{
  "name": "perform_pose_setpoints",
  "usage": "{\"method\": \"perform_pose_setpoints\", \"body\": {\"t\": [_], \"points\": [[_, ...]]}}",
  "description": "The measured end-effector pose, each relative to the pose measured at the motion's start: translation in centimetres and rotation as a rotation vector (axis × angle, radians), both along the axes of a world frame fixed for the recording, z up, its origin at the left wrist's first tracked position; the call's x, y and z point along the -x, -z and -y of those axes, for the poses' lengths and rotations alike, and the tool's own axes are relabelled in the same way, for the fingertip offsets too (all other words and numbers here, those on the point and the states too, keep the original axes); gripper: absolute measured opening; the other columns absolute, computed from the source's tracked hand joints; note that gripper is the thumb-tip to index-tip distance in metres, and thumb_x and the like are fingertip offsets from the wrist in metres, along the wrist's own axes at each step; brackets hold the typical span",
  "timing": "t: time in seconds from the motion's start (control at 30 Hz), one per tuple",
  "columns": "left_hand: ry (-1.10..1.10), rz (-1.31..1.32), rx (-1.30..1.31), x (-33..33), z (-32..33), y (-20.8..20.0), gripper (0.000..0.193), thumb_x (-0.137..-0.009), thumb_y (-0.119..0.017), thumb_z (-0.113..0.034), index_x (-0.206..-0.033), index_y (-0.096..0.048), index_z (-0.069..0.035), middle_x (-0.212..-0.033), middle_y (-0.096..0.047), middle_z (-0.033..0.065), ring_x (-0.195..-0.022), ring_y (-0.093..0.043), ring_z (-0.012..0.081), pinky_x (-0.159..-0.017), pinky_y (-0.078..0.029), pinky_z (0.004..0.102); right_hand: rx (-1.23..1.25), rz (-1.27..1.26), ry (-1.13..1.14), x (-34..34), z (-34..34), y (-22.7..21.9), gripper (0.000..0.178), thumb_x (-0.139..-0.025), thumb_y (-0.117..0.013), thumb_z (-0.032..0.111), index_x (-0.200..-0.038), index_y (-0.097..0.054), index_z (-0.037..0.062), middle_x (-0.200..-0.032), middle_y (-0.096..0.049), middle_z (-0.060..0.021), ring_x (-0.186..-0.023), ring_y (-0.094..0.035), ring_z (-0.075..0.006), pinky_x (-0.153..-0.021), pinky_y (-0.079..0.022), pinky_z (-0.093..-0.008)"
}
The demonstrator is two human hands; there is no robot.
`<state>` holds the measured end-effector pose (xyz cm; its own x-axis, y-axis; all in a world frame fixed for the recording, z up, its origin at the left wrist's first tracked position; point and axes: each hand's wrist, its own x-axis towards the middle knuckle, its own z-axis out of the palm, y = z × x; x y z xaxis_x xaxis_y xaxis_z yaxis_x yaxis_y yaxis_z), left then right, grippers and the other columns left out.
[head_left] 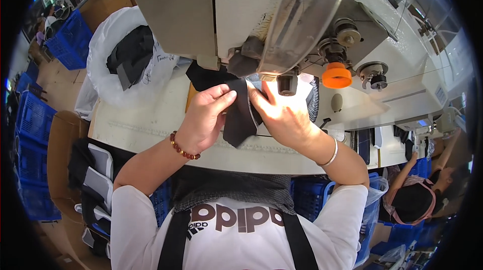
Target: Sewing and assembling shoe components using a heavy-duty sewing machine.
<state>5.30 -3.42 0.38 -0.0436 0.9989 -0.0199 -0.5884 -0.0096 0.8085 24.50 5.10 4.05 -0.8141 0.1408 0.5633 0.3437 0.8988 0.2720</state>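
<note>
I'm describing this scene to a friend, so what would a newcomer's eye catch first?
Likely the bright orange knob on the pale sewing machine, right of centre. Next, the black fabric strip in the middle, pinched by the left hand, with the right hand at its edge. Then the white plastic bag holding dark fabric pieces, upper left.

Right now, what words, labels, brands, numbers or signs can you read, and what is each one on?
I won't copy out wording, but here is where text shows:
White shirt: large dark letters, with smaller dark print beside them.
White bag: dark handwriting.
Ruler strip: markings too small to read.
Sewing machine: pale label, too small to read.
</note>
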Motion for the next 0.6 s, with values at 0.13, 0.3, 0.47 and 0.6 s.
{"method": "perform_pose_setpoints", "body": {"t": [0.13, 0.3, 0.47, 0.6], "points": [[-0.208, -0.337, 0.049, 0.9, 1.0, 1.0, 0.023, -0.103, -0.059, -0.004, -0.126, -0.063, 0.000, -0.104, -0.070, 0.0027, -0.088, -0.065, 0.0092, -0.076, -0.055, 0.0254, 0.048, 0.021, 0.049, 0.3, 0.1, 1.1, 0.049, -0.073, -0.070, 0.012, -0.122, -0.069, 0.0050, -0.099, -0.060, -0.0099, -0.088, -0.064, -0.0247, -0.077, -0.049, -0.0419], [-0.725, -1.508, -0.782, 2.2, -0.2, 0.0, 0.032, -0.084, -0.072, -0.005, -0.116, -0.069, -0.004, -0.107, -0.064, 0.0123, -0.093, -0.065, 0.0260, -0.071, -0.058, 0.0315, 0.104, 0.002, 0.056, 0.2, 0.0, 1.6, 0.048, -0.072, -0.071, 0.012, -0.119, -0.069, 0.0059, -0.118, -0.061, -0.0092, -0.093, -0.066, -0.0231, -0.082, -0.047, -0.0445], [-0.508, -1.772, -0.897, 3.7, -1.5, -2.0, 0.031, -0.074, -0.072, -0.002, -0.104, -0.072, -0.006, -0.104, -0.069, 0.0105, -0.089, -0.068, 0.0266, -0.072, -0.057, 0.0364, 0.079, 0.034, 0.032, -0.4, -0.6, 1.1, 0.056, -0.072, -0.070, 0.009, -0.127, -0.068, 0.0090, -0.118, -0.064, -0.0047, -0.093, -0.066, -0.0226, -0.081, -0.045, -0.0423], [-0.398, -1.432, -0.796, 5.2, -1.8, -2.2, 0.022, -0.083, -0.072, -0.001, -0.105, -0.072, -0.005, -0.096, -0.074, 0.0109, -0.084, -0.071, 0.0228, -0.065, -0.056, 0.0314, 0.061, -0.012, -0.098, -0.9, -1.9, 0.1, 0.065, -0.074, -0.070, 0.007, -0.138, -0.066, 0.0144, -0.106, -0.068, -0.0003, -0.099, -0.066, -0.0183, -0.083, -0.045, -0.0383]]}}
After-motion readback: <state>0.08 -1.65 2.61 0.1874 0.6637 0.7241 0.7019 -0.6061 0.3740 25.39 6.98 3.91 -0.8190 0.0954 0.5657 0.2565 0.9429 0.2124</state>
